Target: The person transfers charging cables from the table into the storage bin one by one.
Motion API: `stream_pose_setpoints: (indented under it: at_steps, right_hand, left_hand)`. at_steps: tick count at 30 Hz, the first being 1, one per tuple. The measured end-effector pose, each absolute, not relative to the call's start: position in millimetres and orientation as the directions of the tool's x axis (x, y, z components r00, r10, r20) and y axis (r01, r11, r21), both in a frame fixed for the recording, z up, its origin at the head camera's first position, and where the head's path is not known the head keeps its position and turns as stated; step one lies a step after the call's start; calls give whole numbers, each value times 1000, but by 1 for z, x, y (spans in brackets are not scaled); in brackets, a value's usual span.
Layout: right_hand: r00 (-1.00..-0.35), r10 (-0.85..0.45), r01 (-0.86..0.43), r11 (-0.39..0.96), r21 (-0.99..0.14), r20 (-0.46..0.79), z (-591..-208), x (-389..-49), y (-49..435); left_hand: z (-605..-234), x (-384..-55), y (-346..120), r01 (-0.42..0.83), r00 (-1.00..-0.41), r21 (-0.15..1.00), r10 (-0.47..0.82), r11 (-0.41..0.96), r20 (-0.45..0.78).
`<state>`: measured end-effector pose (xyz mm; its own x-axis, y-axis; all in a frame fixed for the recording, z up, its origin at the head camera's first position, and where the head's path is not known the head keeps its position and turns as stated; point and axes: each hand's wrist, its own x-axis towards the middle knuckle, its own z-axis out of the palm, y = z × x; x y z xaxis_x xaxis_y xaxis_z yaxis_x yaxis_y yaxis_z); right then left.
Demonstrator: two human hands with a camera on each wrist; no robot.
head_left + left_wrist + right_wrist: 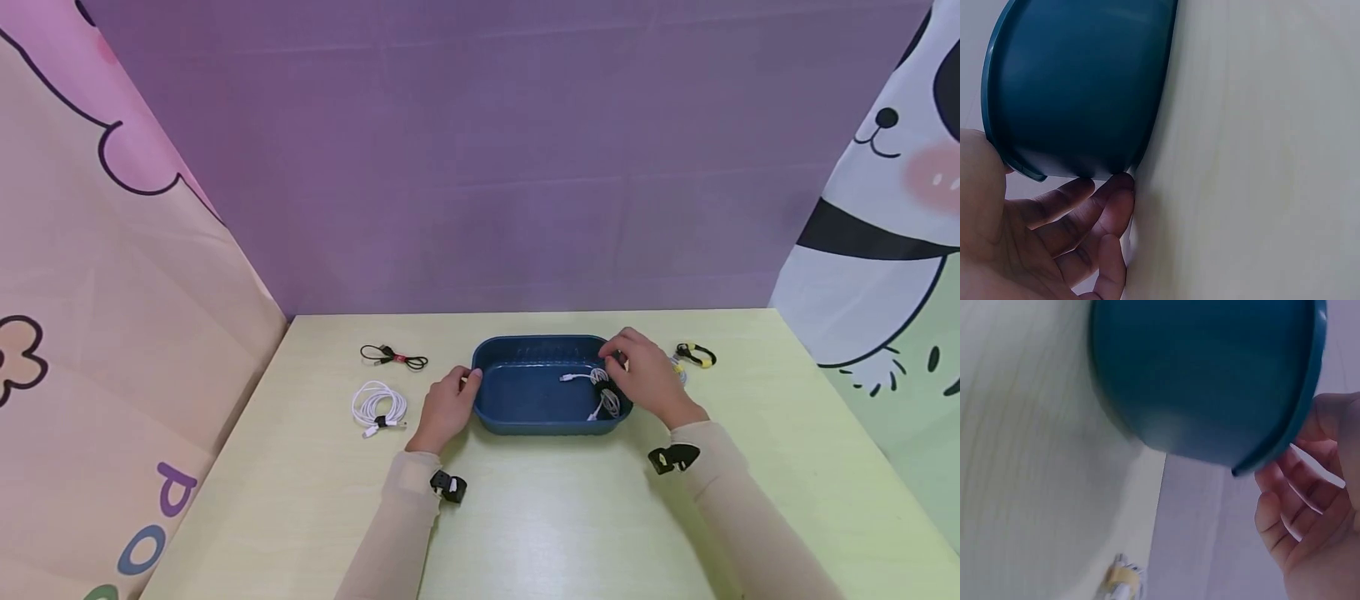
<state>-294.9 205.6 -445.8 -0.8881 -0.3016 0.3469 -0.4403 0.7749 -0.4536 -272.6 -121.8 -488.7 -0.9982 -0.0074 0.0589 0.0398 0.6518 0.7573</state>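
Note:
A dark blue rectangular plastic basin [517,429] stands on the table. A coiled white charging cable [606,392] with a black strap lies inside at its right end. My left hand [448,408] grips the basin's left rim, thumb on top and fingers against the outer wall [1079,94]. My right hand [645,375] is over the right rim near the far corner, its fingers loosely bent with nothing visible between them. In the right wrist view, the basin's rim [1307,394] hides some of the right fingertips.
Left of the basin lie a black cable [393,357] with a red tie and a coiled white cable [378,408] with a black strap. Right of it is a black-and-yellow loop [697,355] beside a white bundle with a yellow band [1124,578], partly hidden by my right hand in the head view.

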Motion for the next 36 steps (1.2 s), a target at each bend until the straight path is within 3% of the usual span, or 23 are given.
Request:
stream_pose_setpoints:
  at_steps: [7, 18, 36]
  right_hand:
    - [-907, -128, -357, 740, -570, 401, -457, -297, 224]
    - [-946, 87, -152, 727, -669, 311, -471, -297, 248]
    - [-997, 45, 0, 832, -555, 68, -479, -295, 278]
  left_hand:
    - [-489, -272, -122, 42, -997, 757, -17, 652, 70]
    - [-490, -270, -120, 40, -997, 762, -22, 646, 71]
    - [-490, -272, -122, 41, -998, 759, -10, 650, 62]
